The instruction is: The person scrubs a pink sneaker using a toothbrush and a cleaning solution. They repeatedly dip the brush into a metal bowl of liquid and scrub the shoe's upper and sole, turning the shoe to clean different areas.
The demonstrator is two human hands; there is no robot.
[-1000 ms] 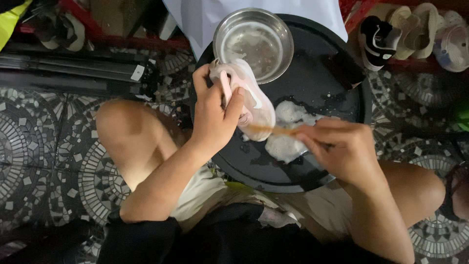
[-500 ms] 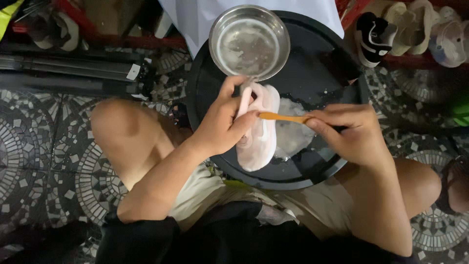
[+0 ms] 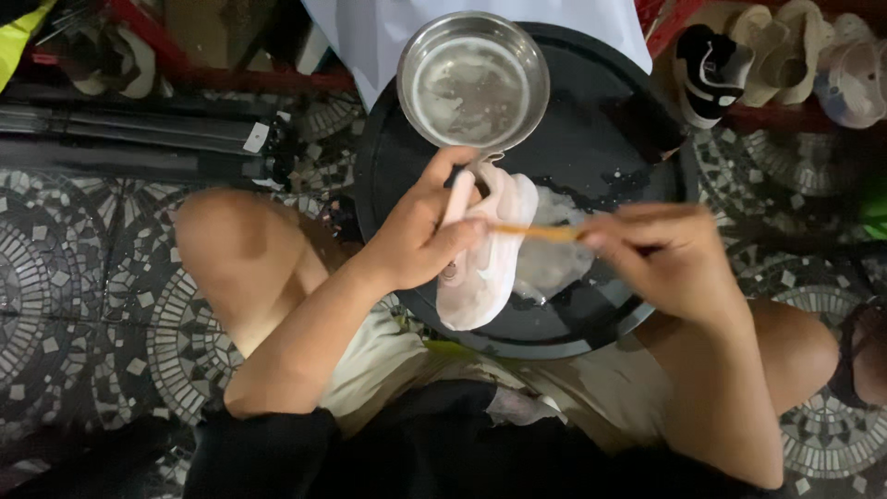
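Observation:
My left hand (image 3: 420, 231) grips a pale pink shoe (image 3: 490, 259) over a big black round basin (image 3: 628, 157) set between my knees. My right hand (image 3: 670, 259) holds a thin orange-handled brush (image 3: 545, 233), its tip laid across the shoe's side. White foam (image 3: 559, 263) lies in the basin just right of the shoe. A steel bowl (image 3: 473, 81) with soapy water rests on the basin's far rim.
Several shoes, a black-and-white one (image 3: 707, 69) and beige ones (image 3: 785, 51), stand on a rack at top right. Folded black tripod legs (image 3: 139, 148) lie on the patterned mosaic floor (image 3: 74, 296) at left. White cloth (image 3: 370, 37) hangs behind the bowl.
The shoe has been turned and lowered in my left hand, now pointing toward me. My right hand has drawn the brush across it from the foam side.

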